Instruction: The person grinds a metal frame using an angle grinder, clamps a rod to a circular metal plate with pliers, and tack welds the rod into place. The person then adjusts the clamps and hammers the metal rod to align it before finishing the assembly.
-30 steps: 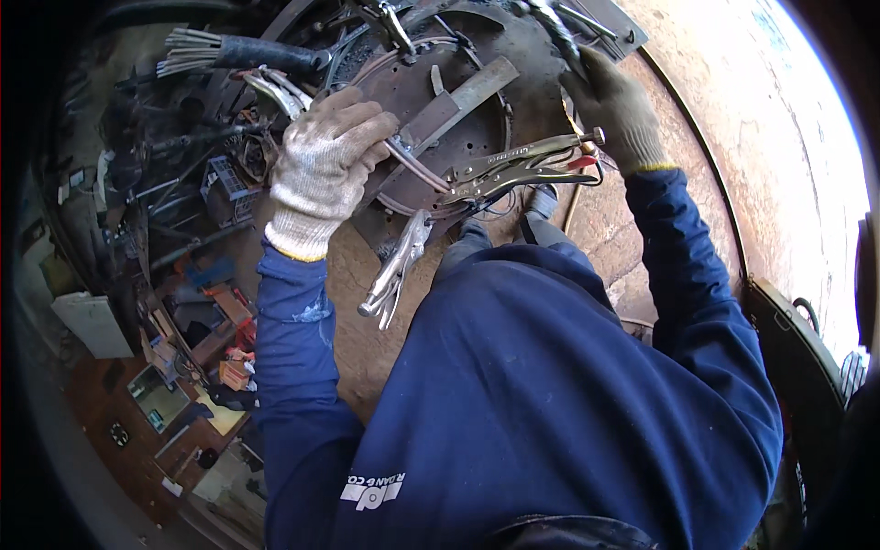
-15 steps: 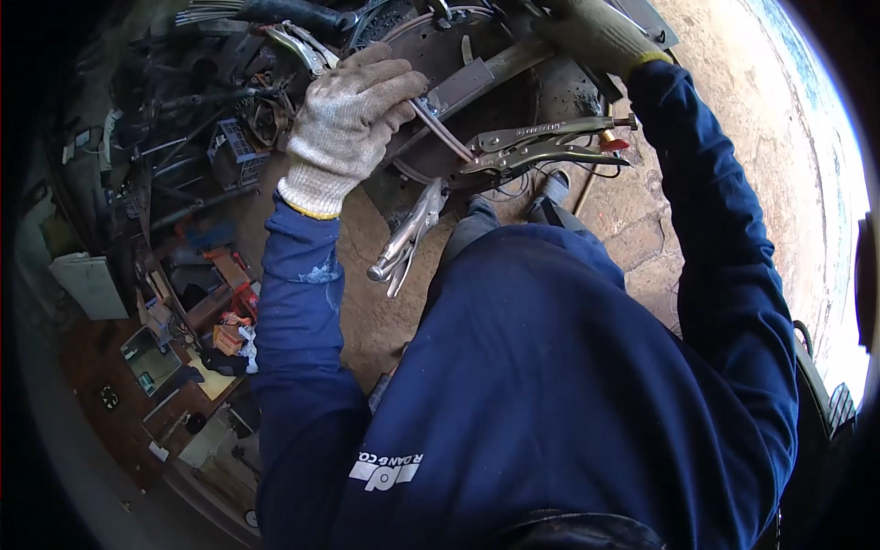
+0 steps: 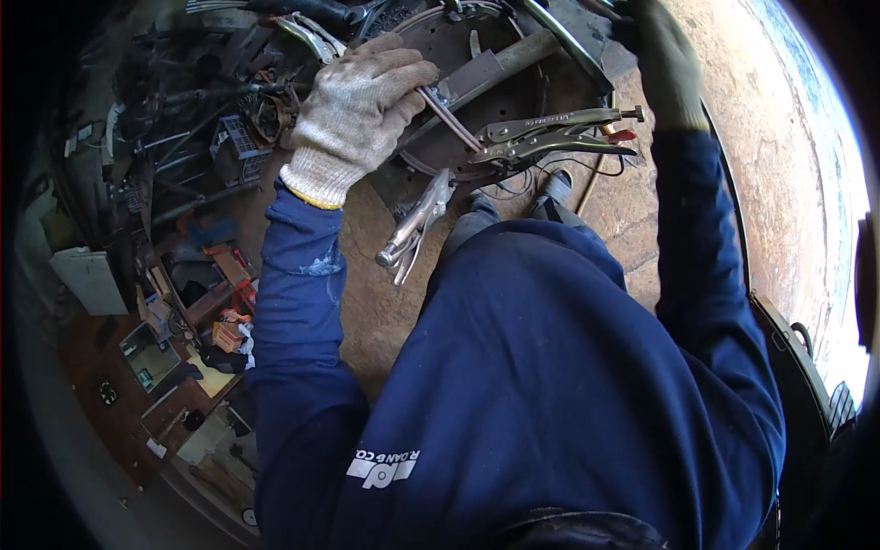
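Observation:
My left hand (image 3: 362,105), in a pale knit work glove, is curled at the end of a pair of thin metal rods (image 3: 451,119), its fingertips over them. The rods run to a pair of locking pliers (image 3: 550,136) with a red release lever. Other locking pliers (image 3: 420,225) hang from the near rim of a round dark metal table (image 3: 513,110). A flat steel bar (image 3: 477,78) joined to a round pipe (image 3: 527,53) lies across it. My right hand (image 3: 671,73), also gloved, is at the upper right, closed around something dark, mostly hidden at the picture's edge.
Metal parts and a plastic crate (image 3: 240,142) crowd the left side. More locking pliers (image 3: 310,35) are beyond my left hand. A brown bench (image 3: 110,367) with boxes stands lower left. A shiny tube (image 3: 568,41) slants at the table's right; cable (image 3: 600,170) hangs near my feet.
My right hand has moved right, away from the pipe, uncovering the pipe's end and the shiny tube. My left hand stays at the rods.

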A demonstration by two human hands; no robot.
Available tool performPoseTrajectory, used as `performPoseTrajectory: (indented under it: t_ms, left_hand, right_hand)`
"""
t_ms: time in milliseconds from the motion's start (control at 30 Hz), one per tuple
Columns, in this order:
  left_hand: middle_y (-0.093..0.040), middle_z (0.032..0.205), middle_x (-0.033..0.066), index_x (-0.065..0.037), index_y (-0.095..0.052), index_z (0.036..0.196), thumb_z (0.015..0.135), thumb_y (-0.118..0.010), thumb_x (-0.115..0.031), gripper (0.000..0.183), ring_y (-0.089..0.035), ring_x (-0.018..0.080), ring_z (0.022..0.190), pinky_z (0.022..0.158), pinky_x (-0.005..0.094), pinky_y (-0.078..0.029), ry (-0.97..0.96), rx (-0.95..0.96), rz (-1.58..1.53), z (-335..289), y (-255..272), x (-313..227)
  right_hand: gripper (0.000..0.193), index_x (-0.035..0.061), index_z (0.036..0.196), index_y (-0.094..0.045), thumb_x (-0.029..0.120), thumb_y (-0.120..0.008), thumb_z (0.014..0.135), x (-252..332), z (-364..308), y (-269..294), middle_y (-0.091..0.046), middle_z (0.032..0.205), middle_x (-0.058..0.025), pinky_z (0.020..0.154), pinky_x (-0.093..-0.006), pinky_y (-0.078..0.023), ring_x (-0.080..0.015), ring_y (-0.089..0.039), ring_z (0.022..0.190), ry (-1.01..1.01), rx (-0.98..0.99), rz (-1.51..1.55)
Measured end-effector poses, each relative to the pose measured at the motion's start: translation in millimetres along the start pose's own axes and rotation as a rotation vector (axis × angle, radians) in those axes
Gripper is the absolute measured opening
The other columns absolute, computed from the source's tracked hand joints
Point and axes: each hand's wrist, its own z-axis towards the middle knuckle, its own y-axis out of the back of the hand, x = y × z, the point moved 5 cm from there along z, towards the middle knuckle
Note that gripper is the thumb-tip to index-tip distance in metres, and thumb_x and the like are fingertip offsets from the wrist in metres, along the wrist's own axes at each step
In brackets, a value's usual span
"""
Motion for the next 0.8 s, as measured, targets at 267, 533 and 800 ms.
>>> performPoseTrajectory:
  t_ms: [267, 533, 800]
  left_hand:
    - [-0.073, 0.119, 0.0116, -0.009, -0.073, 0.121, 0.089, -0.069, -0.007, 0.032, -0.072, 0.0284, 0.107, 0.096, 0.0419, -0.057, -0.149, 0.027, -0.123, 34.4, 6.3, -34.4]
    - [-0.069, 0.127, 0.0121, -0.004, -0.059, 0.142, 0.106, -0.057, -0.027, 0.042, -0.068, 0.0193, 0.113, 0.098, 0.0313, -0.056, 0.134, 0.567, -0.843, 84.1, -62.7, -76.9]
    - [-0.072, 0.103, 0.004, -0.006, -0.065, 0.132, 0.11, -0.052, -0.034, 0.038, -0.067, 0.0093, 0.081, 0.071, 0.0245, -0.058, 0.275, 0.627, -1.077, 78.5, -109.2, -76.9]
  right_hand:
    - [0.089, -0.003, 0.148, -0.048, 0.072, -0.045, 0.1, -12.2, -139.7, 13.4, -0.065, 0.127, -0.0156, 0.1, -0.0397, -0.051, -0.0224, -0.063, 0.116, 0.09, -0.052, 0.097]
    - [0.036, -0.0038, 0.119, -0.057, 0.008, -0.079, 0.093, 0.9, -154.4, -35.3, -0.07, 0.104, -0.014, 0.073, -0.0305, -0.063, -0.0172, -0.071, 0.084, 0.104, -0.358, 0.104]
    - [0.026, 0.0016, 0.097, -0.065, 0.023, -0.078, 0.091, -19.8, -137.7, -39.4, -0.065, 0.078, -0.001, 0.059, -0.0246, -0.049, -0.0081, -0.06, 0.068, 0.162, -0.703, -0.083]
